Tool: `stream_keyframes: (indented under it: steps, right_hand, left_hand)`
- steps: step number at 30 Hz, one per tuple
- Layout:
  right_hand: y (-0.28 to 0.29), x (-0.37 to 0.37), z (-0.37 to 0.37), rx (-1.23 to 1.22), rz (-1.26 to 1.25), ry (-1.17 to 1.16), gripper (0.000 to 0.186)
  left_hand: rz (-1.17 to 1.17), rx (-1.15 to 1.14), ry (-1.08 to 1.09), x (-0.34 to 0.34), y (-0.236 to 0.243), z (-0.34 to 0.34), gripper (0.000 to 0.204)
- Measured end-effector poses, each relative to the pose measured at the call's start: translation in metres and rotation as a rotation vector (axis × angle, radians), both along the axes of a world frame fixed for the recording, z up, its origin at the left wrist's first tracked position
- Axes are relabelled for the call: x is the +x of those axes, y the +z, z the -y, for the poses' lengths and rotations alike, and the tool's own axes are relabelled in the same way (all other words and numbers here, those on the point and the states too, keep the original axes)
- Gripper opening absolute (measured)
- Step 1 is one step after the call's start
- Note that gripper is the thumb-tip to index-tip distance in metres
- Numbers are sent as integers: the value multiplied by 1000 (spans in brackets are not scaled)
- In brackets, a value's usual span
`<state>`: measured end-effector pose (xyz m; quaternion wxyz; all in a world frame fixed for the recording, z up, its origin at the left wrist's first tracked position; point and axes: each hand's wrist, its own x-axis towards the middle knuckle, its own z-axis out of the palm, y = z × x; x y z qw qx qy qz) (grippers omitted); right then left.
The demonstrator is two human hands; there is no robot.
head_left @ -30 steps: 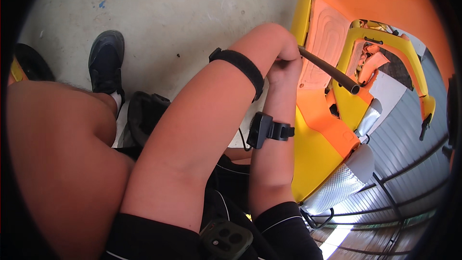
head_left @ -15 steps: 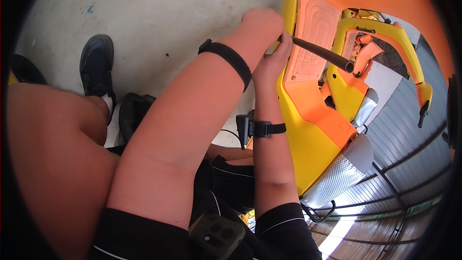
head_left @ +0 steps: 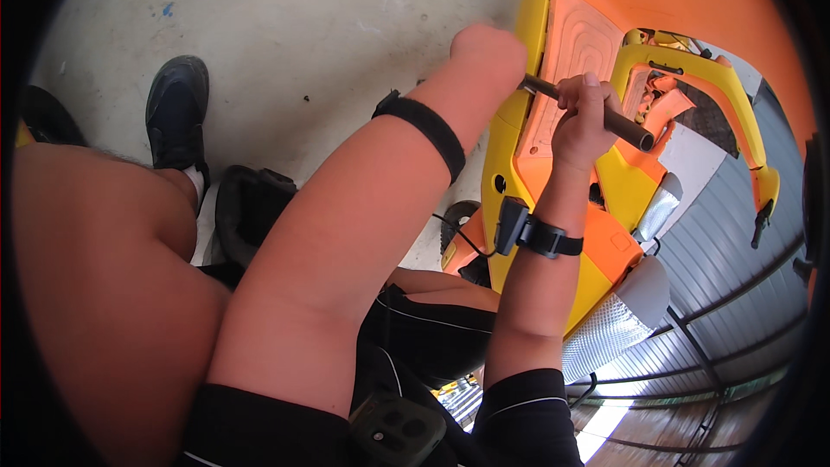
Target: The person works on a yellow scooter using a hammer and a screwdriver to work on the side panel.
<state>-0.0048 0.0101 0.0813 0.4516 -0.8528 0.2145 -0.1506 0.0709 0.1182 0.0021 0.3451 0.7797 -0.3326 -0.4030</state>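
A dark metal tube (head_left: 628,131) with an open round end slants down to the right across a yellow and orange moulded body (head_left: 575,26). My right hand (head_left: 585,119) is wrapped around this tube near its open end. At the tube's other end, my left hand (head_left: 488,52) is curled in a fist beside the body's yellow edge. Its fingers are turned away, so what lies inside them is hidden. The tube's far end disappears at that hand.
A second yellow and orange body (head_left: 687,65) stands behind the first. A silver textured panel (head_left: 605,329) is at the lower right. My shoe (head_left: 177,108) rests on the grey concrete floor (head_left: 285,9). A black wheel (head_left: 456,223) shows below my left hand.
My right hand has slid from beside my left hand along the tube toward its open end. The left hand stays at the other end, shifted slightly right and down in the picture.
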Motion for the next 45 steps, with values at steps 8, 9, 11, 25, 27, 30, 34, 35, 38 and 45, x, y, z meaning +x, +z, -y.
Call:
stream_keyframes:
  steps: [8,9,11,25,27,30,34,35,38,45]
  right_hand:
    - [9,4,16,15,-49,130,33]
    - [10,5,18,16,-51,137,33]
    - [10,6,21,86,-32,135,33]
    - [4,7,16,83,-11,83,32]
    - [-1,1,14,48,9,119,32]
    - [7,4,17,41,-29,110,32]
    - [6,7,14,-7,-73,62,31]
    - [6,7,14,11,-64,58,31]
    - [1,0,11,13,-47,70,32]
    - [15,-5,23,59,-21,92,32]
  left_hand:
    - [102,-32,-48,10,7,7,18]
    - [161,-25,-77,12,9,10,17]
    - [218,-15,-102,14,9,13,16]
    - [296,-71,66,4,-58,15,16]
    - [257,-29,55,4,-54,10,19]
    - [207,44,1,16,-30,1,25]
    - [101,186,-31,28,-17,-14,25]
    - [103,188,-28,27,-21,-18,25]
    - [46,185,74,25,-40,-38,21]
    - [-576,200,-90,26,-72,-72,13]
